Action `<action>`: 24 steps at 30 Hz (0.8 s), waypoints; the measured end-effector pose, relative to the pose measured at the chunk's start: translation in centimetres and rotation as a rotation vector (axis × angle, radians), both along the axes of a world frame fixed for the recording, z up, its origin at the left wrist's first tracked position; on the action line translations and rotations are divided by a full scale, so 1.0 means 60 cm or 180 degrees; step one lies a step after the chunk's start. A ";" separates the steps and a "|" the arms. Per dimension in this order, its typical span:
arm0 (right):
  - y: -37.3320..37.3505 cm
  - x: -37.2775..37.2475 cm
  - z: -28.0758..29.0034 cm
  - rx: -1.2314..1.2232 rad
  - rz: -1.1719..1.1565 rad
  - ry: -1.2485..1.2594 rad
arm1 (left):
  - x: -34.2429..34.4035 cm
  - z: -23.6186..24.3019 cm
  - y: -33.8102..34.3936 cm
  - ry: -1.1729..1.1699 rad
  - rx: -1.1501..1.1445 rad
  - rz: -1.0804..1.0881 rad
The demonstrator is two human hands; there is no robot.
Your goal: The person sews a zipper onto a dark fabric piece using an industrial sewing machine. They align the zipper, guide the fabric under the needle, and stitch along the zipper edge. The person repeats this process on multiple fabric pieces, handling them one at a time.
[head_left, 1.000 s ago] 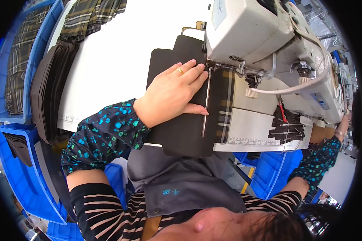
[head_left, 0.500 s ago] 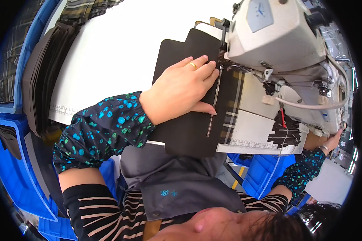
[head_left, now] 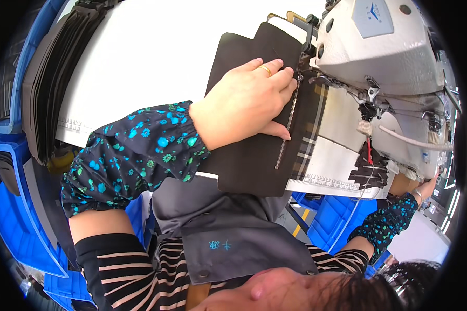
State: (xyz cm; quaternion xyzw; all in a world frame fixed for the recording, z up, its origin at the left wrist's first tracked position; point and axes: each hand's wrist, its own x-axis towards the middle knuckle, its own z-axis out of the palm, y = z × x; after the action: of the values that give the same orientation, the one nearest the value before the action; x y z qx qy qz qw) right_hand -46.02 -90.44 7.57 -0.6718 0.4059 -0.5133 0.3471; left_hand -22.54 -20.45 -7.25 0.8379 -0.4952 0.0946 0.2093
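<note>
My left hand (head_left: 251,101) lies flat on a black fabric panel (head_left: 244,160), fingers stretched toward the sewing machine and thumb spread along a metal-toothed zipper (head_left: 291,116). The zipper runs down the panel's right part, and its upper end meets the machine's presser foot area (head_left: 306,72), where the needle cannot be made out. Beside the zipper, a plaid fabric strip (head_left: 311,132) shows at the panel's right. Far to the right, my right hand (head_left: 425,191) reaches to the right end of the white sewing machine (head_left: 342,57), fingers extended against it; what they touch is partly hidden.
A stack of dark fabric pieces (head_left: 49,88) stands at the left edge of the white table (head_left: 140,57). Blue bins (head_left: 23,217) stand at the left and below the table. Dark scraps (head_left: 367,171) and a red-handled tool (head_left: 370,150) lie under the machine arm.
The machine, panel and left hand appear shifted right and slightly up in the picture, as the view has moved. The left hand keeps its place on the panel.
</note>
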 end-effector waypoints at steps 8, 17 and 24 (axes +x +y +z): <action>-0.025 -0.019 -0.022 -0.0239 -0.0042 -0.0012 | 0.000 0.002 0.001 0.0065 -0.0028 -0.0018; -0.009 -0.024 -0.058 -0.0386 0.0054 -0.0683 | 0.002 0.004 0.002 0.0088 -0.0087 -0.0026; -0.028 -0.035 -0.069 -0.0258 0.0153 -0.0723 | 0.004 0.008 0.003 0.0154 -0.0075 -0.0045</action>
State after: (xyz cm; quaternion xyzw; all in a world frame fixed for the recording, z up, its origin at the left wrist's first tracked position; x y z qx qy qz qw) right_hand -48.13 -92.13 3.46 -0.6324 0.3265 -0.5936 0.3756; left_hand -22.33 -20.26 -6.80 0.8338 -0.4948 0.0786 0.2318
